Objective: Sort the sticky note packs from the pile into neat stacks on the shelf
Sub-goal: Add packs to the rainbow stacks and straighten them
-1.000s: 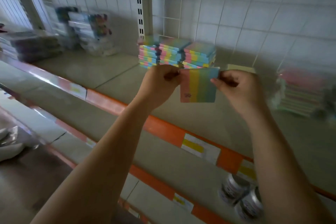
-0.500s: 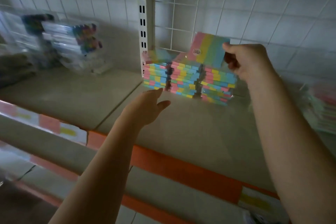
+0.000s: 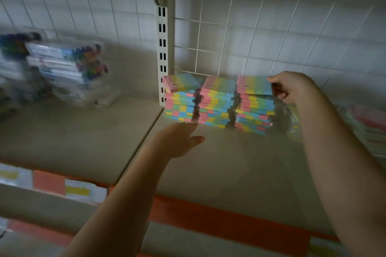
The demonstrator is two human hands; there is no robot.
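Right hand: the right hand (image 3: 292,87) reaches to the back of the shelf (image 3: 229,173) and pinches the right edge of a sticky note pack (image 3: 253,84), thumb on top and fingers curled beneath; the pack lies flat on top of the right stack (image 3: 253,110), striped pink, yellow, green and blue
Left hand: the left hand (image 3: 179,140) stretches forward low over the shelf board, fingers straight and relaxed, holding nothing; its fingertips are just in front of the foot of the left stack (image 3: 179,106), and whether they touch it I cannot tell
Stacks: three stacks stand side by side against the wire grid back panel (image 3: 229,37), the middle stack (image 3: 217,106) between the other two and close against both; each is built of wrapped packs in the same pastel bands, the edges not perfectly flush
Upright: a slotted white shelf upright (image 3: 162,48) rises just left of the left stack, with a bracket curving off near its top
Left of shelf: a blurred heap of clear marker packs (image 3: 66,69) sits well apart from the stacks
Right edge: another pile of pastel packs (image 3: 371,129) shows behind the right forearm, too blurred to read
Front rail: an orange price strip (image 3: 208,215) runs along the shelf edge, carrying white and yellow labels (image 3: 83,192) on the left
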